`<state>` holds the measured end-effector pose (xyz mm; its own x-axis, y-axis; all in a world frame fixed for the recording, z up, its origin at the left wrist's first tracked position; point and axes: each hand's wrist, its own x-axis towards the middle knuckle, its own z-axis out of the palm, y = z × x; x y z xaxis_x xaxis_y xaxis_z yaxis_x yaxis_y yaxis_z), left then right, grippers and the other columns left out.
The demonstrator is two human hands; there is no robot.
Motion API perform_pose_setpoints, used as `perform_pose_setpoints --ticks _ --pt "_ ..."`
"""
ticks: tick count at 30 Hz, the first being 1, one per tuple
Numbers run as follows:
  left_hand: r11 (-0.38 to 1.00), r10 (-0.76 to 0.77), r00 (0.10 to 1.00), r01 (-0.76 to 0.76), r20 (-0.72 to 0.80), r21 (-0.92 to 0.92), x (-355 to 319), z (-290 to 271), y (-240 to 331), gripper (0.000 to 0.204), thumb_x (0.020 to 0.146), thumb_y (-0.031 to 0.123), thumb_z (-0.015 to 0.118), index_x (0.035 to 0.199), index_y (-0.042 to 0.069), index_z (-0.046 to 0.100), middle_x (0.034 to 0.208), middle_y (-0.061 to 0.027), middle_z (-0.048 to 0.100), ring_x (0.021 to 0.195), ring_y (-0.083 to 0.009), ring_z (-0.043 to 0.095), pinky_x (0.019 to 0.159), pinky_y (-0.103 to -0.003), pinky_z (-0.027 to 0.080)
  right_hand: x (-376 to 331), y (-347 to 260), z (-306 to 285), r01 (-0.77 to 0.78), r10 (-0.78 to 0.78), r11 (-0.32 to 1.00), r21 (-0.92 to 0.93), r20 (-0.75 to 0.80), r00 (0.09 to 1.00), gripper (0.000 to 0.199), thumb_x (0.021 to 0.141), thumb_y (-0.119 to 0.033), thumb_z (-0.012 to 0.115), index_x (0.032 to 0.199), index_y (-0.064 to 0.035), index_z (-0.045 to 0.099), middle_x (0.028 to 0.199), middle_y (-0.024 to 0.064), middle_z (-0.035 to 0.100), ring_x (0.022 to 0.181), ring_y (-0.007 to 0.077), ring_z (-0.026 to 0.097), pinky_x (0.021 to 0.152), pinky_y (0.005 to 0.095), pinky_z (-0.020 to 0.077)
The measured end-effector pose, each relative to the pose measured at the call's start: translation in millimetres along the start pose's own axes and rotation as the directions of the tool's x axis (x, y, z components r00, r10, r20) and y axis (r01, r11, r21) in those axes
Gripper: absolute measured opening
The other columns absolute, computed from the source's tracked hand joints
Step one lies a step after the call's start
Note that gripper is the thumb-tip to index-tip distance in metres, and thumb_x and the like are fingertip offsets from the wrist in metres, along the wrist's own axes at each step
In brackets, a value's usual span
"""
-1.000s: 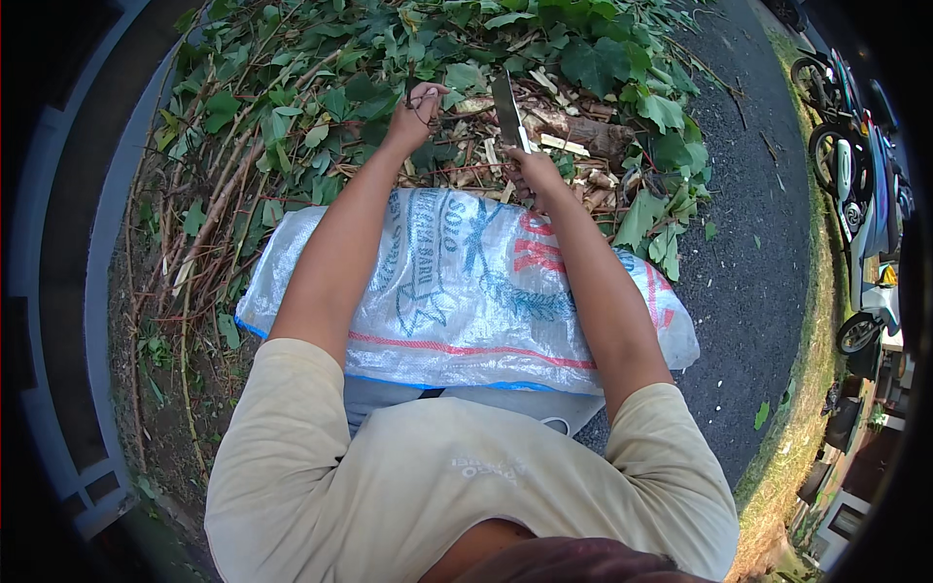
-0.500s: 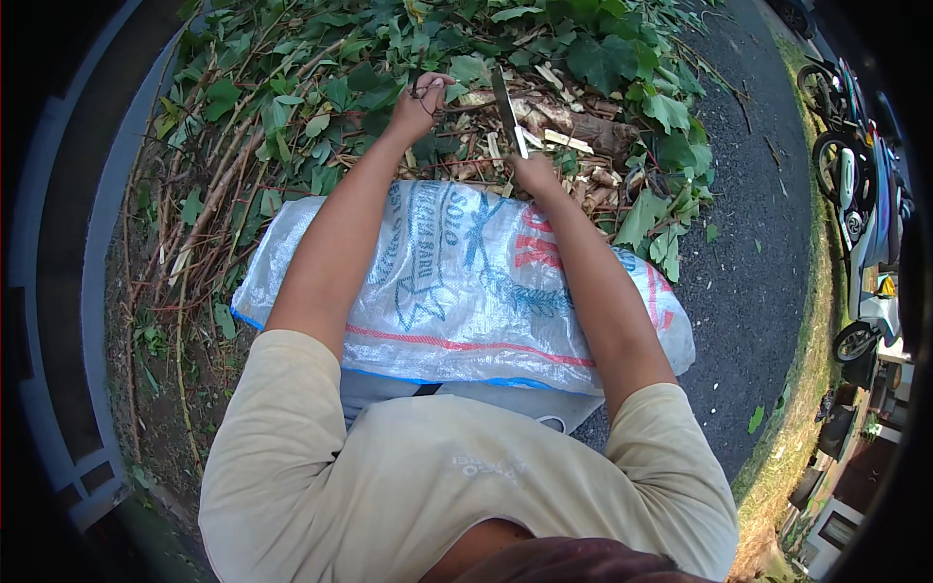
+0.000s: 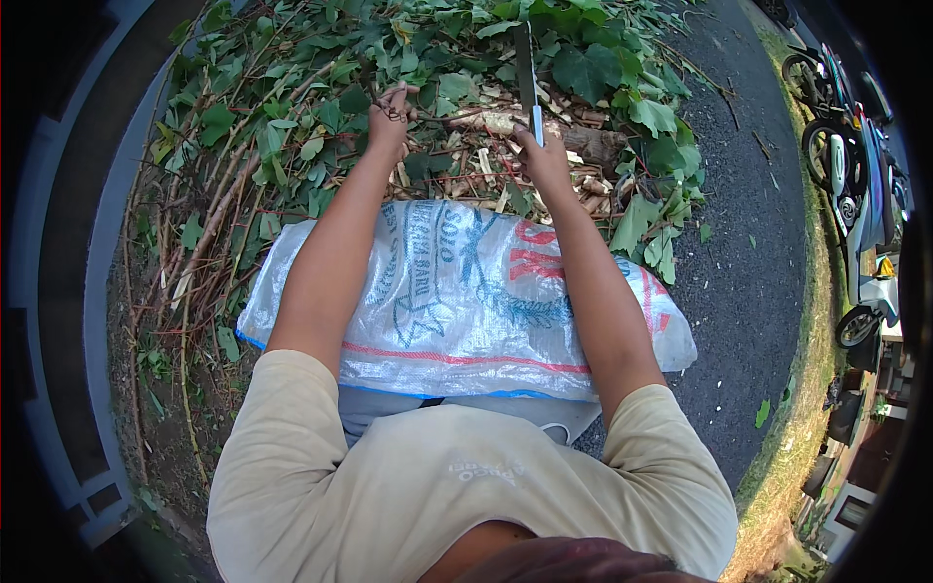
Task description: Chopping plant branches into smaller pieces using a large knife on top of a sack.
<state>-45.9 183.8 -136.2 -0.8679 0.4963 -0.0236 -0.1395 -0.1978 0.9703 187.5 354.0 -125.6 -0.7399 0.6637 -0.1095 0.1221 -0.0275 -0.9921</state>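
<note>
My right hand (image 3: pixel 544 160) is closed round the pale handle of a long-bladed knife (image 3: pixel 527 73), whose blade points up and away from me. Below the blade lies a thick brown log (image 3: pixel 595 143) with a pale, chipped stretch toward its left. To the left, my left hand (image 3: pixel 387 126) is closed on a thin brown branch (image 3: pixel 416 118), partly hidden by the fingers and leaves. Split wood chips (image 3: pixel 476 165) are scattered around the log, between my hands. A white woven sack (image 3: pixel 457 301) with blue and red print covers my lap beneath both forearms.
Green leaves and cut branches (image 3: pixel 282 87) are heaped ahead and to the left, with long thin sticks (image 3: pixel 219 214) at the left side. Dark asphalt (image 3: pixel 743 291) runs along the right, bordered by a grass strip (image 3: pixel 802 389). Motorcycles (image 3: pixel 855 185) stand beyond it.
The knife has risen and turned from leaning left to nearly upright, moving slightly right with my right hand. My left hand has shifted left and a little nearer to me.
</note>
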Motion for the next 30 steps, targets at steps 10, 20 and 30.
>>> perform_pose_setpoints --ticks 10,20,30 --pt "0.389 0.189 0.972 0.057 0.140 -0.919 15 -45 84 0.037 0.114 0.029 0.039 0.101 0.001 0.059 0.066 0.0011 0.032 0.059 -0.0133 0.036 0.086 -0.041 0.058 25 23 -36 -0.248 0.407 0.741 0.624 -0.123 0.905 0.031 0.100 -0.034 0.066 0.086 -0.0119 0.050 0.061 -0.0033 0.042 0.047 0.0100 0.039 0.044 0.0288 0.0341" --pt "0.851 -0.518 0.848 0.524 0.112 -0.033 3 -6 -12 0.038 0.106 0.042 0.059 0.107 0.005 0.060 0.097 -0.0088 0.066 0.104 -0.0263 0.071 0.093 -0.050 0.062 18 17 -23 -0.208 0.319 0.815 0.541 -0.119 0.940 0.027 0.100 -0.033 0.066 0.091 -0.0112 0.052 0.059 -0.0041 0.040 0.046 0.0106 0.039 0.043 0.0289 0.0328" --pt "0.981 -0.143 0.983 0.125 0.118 0.148 15 -8 5 0.024 0.114 0.025 0.042 0.120 0.005 0.056 0.094 -0.0067 0.063 0.096 -0.0219 0.070 0.090 -0.043 0.063 5 -5 -19 -0.143 0.209 0.941 0.308 -0.192 0.959 0.046 0.105 -0.049 0.056 0.087 -0.0064 0.057 0.058 -0.0008 0.046 0.048 0.0115 0.046 0.045 0.0307 0.0376"
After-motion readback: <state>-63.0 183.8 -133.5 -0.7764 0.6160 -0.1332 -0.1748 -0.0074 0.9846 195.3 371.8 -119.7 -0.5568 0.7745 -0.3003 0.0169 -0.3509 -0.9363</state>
